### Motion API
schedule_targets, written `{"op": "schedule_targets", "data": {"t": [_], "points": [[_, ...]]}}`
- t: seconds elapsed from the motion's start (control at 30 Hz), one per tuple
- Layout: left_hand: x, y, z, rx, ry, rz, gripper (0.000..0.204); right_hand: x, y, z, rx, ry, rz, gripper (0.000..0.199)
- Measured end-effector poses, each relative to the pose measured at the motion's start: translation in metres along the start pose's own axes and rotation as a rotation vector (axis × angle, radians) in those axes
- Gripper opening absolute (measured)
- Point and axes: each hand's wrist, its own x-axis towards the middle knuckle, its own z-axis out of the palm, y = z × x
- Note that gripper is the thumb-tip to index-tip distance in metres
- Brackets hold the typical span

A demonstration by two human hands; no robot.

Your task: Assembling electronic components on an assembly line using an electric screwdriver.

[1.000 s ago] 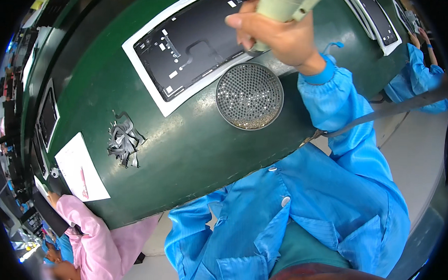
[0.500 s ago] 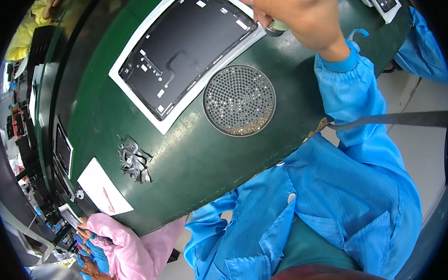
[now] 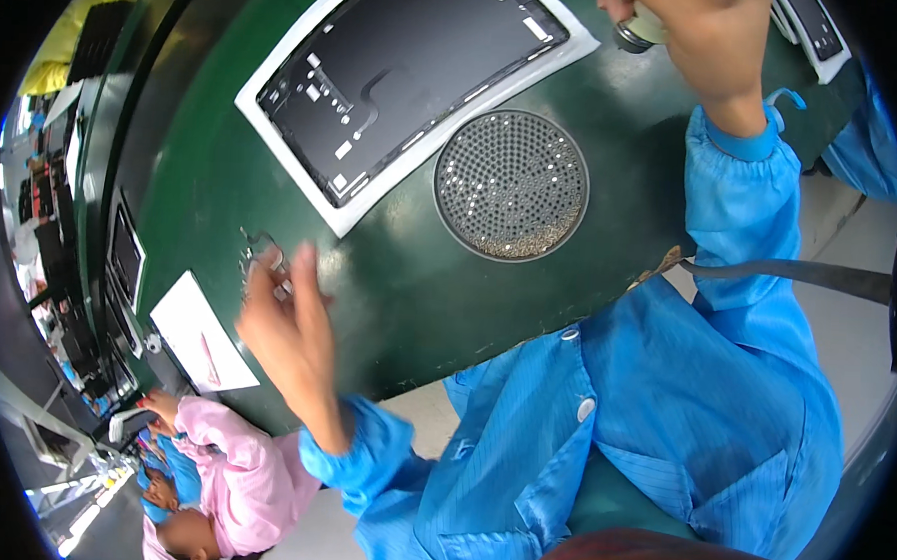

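A dark flat panel (image 3: pixel 407 78) lies on a white foam sheet (image 3: pixel 372 202) on the green table (image 3: pixel 214 140). In front of it sits a round perforated tray of small screws (image 3: pixel 511 183). My right hand (image 3: pixel 704 36) is at the top edge, shut on a pale electric screwdriver (image 3: pixel 635 30) beside the panel's right end. My left hand (image 3: pixel 286 323), fingers spread, reaches over a small pile of thin metal parts (image 3: pixel 259 257) near the table's front left edge. Whether it touches them is unclear.
A white paper sheet (image 3: pixel 201 334) lies at the table's left. More dark panels (image 3: pixel 124 256) sit along the left edge and another at the top right (image 3: pixel 815 26). A person in a pink coat (image 3: pixel 225 460) works at lower left.
My left hand has come into view and reached the metal parts pile. My right hand with the screwdriver stays at the panel's right end. The view has tilted.
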Motion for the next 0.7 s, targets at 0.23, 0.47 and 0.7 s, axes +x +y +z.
{"op": "schedule_targets", "data": {"t": [0.23,0.47,0.7], "points": [[0.073,-0.027,0.035,-0.234,-0.402,-0.012,0.031,-0.003,0.001,0.003,0.016,-0.003,-0.016,0.034],[0.123,-0.052,-0.028,-0.987,0.448,0.206,0.019,-0.001,0.006,-0.002,0.035,-0.016,0.074,0.037],[0.202,-0.106,-0.068,-0.552,0.572,-0.003,0.047,-0.005,-0.003,-0.005,0.091,-0.033,0.138,0.04]]}}
